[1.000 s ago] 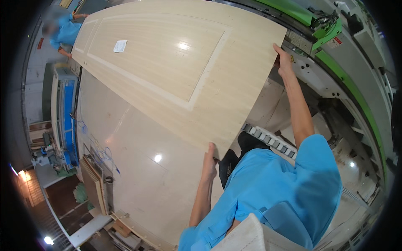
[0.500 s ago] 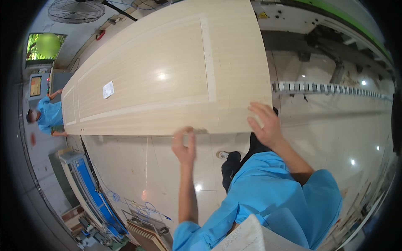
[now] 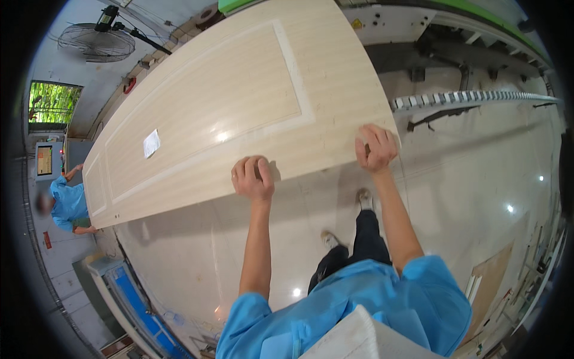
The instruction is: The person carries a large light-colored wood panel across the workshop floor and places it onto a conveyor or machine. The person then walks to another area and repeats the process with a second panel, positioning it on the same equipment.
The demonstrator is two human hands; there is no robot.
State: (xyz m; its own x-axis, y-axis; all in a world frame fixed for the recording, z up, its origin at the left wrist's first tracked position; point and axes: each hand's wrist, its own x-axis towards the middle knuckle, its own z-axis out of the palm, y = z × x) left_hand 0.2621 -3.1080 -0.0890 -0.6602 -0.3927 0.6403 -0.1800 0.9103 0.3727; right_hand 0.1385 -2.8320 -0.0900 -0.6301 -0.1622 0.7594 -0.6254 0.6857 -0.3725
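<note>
A long pale wood-grain door panel [image 3: 197, 113] with routed border lines reaches from in front of me to the far left. A white paper sheet [image 3: 152, 143] lies on it. My left hand [image 3: 253, 178] is over the panel just inside its near long edge, fingers curled in and thumb bent beside them. Over the panel's near right corner is my right hand [image 3: 376, 147], also with curled fingers. Neither hand visibly holds anything; whether the knuckles press on the panel cannot be made out.
At the panel's far left end a co-worker in a blue shirt [image 3: 69, 200] has hands at its edge. A standing fan [image 3: 98, 43] is at the back left. A ribbed cable chain [image 3: 472, 97] runs along the right, near a green-trimmed machine. A blue-and-white machine [image 3: 140, 302] stands at lower left.
Both hands have moved from spread fingers at the near edge to curled fingers over the panel. My feet show more, and my view has shifted; the panel's near edge slants more.
</note>
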